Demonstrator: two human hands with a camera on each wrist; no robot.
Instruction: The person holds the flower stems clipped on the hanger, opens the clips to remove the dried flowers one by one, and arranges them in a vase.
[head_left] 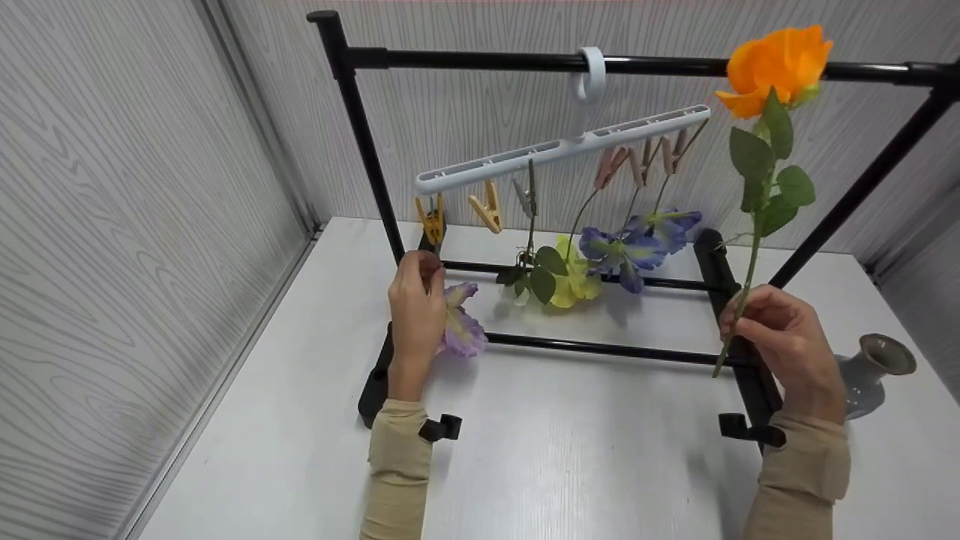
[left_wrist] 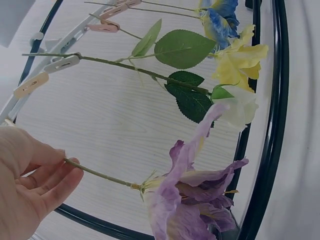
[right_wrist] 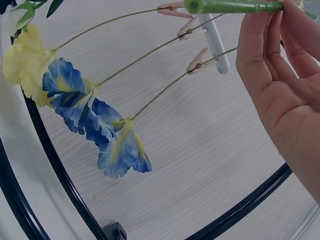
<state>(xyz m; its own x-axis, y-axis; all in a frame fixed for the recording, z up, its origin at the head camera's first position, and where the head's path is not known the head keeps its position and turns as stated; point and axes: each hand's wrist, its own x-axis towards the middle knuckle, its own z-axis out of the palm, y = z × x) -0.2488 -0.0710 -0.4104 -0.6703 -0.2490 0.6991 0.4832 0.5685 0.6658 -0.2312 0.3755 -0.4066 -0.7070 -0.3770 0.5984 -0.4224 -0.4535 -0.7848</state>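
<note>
My left hand (head_left: 416, 315) pinches the thin stem of a purple artificial flower (head_left: 465, 330), whose bloom hangs downward; the left wrist view shows the stem (left_wrist: 102, 175) between thumb and fingers. Just above that hand an orange-yellow clothespin (head_left: 430, 223) hangs from the pale hanger (head_left: 517, 159); whether it touches the stem is hidden. On the right, my right hand (head_left: 795, 349) holds an orange artificial flower (head_left: 780, 67) upright by its lower stem, leaves partway up. Close to the right wrist camera, the thick green stem (right_wrist: 237, 6) crosses the fingers.
Several clothespins hang along the tilted hanger; a grey one (head_left: 525, 196) grips a leafy stem, pink ones hold a yellow flower (head_left: 574, 281) and blue flowers (head_left: 626, 251). A black rack (head_left: 480, 60) carries the hanger. Behind the right wrist stands a grey vase (head_left: 866, 382).
</note>
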